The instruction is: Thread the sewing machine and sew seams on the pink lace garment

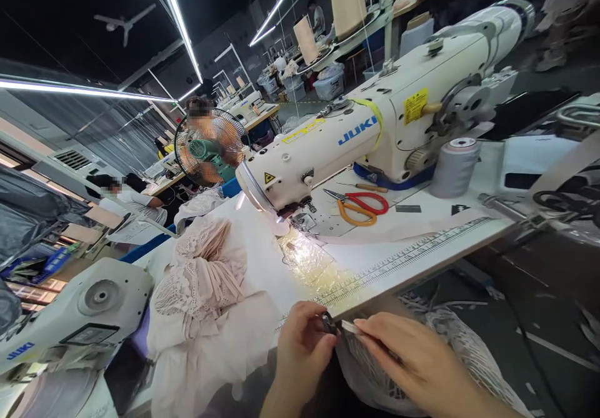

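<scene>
At the front edge of the sewing table, my left hand (304,343) pinches a small dark, shiny part (329,323) between thumb and fingers; its exact kind is too small to make out. Close beside it, my right hand (412,349) is closed on a thin whitish strip (349,327), whose tip points at the dark part. Something dark shows under the right fingers, mostly hidden. Beyond both hands stands a white JUKI sewing machine (328,137), its lamp lighting the needle area. A ruler tape (375,274) runs along the table edge.
Gathered beige lace garments (201,274) lie left of my hands. Red-and-orange-handled scissors (359,205) and a grey thread cone (454,168) sit by the machine. A second machine (98,299) stands at left. Below the table hangs a bag (459,349). A fan (210,146) and people are farther back.
</scene>
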A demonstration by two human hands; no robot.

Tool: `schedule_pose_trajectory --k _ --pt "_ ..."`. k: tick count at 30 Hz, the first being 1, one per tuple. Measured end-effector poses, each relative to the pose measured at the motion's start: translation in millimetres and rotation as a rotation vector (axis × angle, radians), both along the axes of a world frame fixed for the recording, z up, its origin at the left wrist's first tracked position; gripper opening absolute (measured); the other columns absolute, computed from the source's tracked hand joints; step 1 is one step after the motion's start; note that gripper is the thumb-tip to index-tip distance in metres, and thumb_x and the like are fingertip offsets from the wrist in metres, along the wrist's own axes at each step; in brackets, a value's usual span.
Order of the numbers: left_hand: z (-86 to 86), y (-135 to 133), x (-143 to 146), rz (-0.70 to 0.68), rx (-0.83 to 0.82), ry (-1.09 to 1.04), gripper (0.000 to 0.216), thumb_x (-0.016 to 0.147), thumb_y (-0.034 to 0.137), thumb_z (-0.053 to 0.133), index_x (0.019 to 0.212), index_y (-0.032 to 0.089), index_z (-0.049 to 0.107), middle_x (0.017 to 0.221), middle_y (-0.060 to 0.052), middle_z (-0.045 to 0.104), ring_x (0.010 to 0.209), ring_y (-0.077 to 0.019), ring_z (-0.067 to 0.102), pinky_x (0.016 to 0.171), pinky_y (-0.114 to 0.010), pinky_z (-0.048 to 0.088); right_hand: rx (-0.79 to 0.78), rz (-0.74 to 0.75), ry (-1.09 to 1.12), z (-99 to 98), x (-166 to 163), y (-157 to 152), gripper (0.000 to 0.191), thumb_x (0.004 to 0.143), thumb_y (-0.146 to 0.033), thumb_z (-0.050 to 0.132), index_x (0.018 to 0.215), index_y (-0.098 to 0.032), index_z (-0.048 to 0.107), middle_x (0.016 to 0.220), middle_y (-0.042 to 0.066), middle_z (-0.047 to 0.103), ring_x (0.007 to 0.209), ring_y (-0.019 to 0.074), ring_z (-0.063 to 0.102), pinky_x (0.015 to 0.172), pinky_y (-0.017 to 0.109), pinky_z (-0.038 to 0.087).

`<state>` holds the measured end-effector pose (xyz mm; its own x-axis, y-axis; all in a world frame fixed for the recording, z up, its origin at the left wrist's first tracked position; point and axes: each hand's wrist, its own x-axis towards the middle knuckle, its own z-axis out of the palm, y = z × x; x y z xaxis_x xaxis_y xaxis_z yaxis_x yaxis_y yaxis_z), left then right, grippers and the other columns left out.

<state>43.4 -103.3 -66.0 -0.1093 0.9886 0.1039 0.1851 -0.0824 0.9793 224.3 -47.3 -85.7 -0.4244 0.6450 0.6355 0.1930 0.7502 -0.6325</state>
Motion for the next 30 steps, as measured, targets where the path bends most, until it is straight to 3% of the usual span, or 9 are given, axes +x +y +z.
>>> schedule_pose_trajectory --k 3,6,15,19,25,30 --pt "-20.7 -8 20 0.09 0.021 -0.11 0.027 0.079 0.029 0.067 0.103 0.019 0.063 0.097 -0.006 0.056 0.082 -0.0162 0.059 0.073 -0.028 0.054 0.027 0.008 -0.007 -7.7 -6 -2 0.018 0.093 -0.017 0.042 0.094 -0.018 0.06 0.072 0.002 0.066 0.065 0.0136 0.063 0.059 0.025 0.05" --pt "-30.8 -11 24 0.146 -0.006 -0.18 0.029 0.078 0.032 0.069 0.104 0.019 0.064 0.1 -0.007 0.06 0.088 -0.0184 0.062 0.077 -0.028 0.054 0.017 0.012 -0.015 -17.5 -9 -5 0.021 0.095 -0.018 0.04 0.099 -0.017 0.06 0.075 0.003 0.065 0.068 0.0154 0.062 0.061 0.027 0.05" --pt "-30.1 -10 25 0.156 -0.095 -0.351 0.03 0.074 0.031 0.074 0.1 0.018 0.067 0.098 -0.008 0.068 0.087 -0.0184 0.064 0.077 -0.028 0.054 -0.066 0.118 -0.085 -29.0 -9 -9 0.032 0.093 -0.014 0.038 0.119 -0.021 0.055 0.086 0.006 0.065 0.076 0.0179 0.061 0.066 0.031 0.05" --pt "-29.3 -9 28 0.162 -0.114 -0.41 0.027 0.073 0.03 0.075 0.095 0.018 0.067 0.098 -0.008 0.069 0.085 -0.0168 0.064 0.073 -0.026 0.054 -0.127 0.125 -0.119 -26.8 -10 -11 0.028 0.094 -0.017 0.037 0.111 -0.02 0.058 0.083 0.005 0.064 0.075 0.0178 0.06 0.065 0.031 0.048" --pt "-29.6 -8 25 0.109 -0.147 -0.517 0.026 0.069 0.029 0.079 0.091 0.018 0.07 0.07 -0.001 0.067 0.061 -0.0103 0.061 0.059 -0.02 0.051 -0.201 0.159 -0.23 -6.2 -4 -10 0.029 0.09 -0.014 0.034 0.079 -0.02 0.06 0.072 0.003 0.059 0.067 0.0174 0.056 0.059 0.03 0.042" --pt "-27.6 -6 21 0.016 -0.244 -0.68 0.027 0.064 0.031 0.083 0.086 0.02 0.074 0.063 -0.001 0.065 0.055 -0.0098 0.061 0.05 -0.015 0.048 -0.266 0.191 -0.182 10.9 4 -5 0.03 0.091 -0.015 0.034 0.074 -0.02 0.058 0.07 0.002 0.058 0.066 0.0154 0.054 0.059 0.029 0.04"
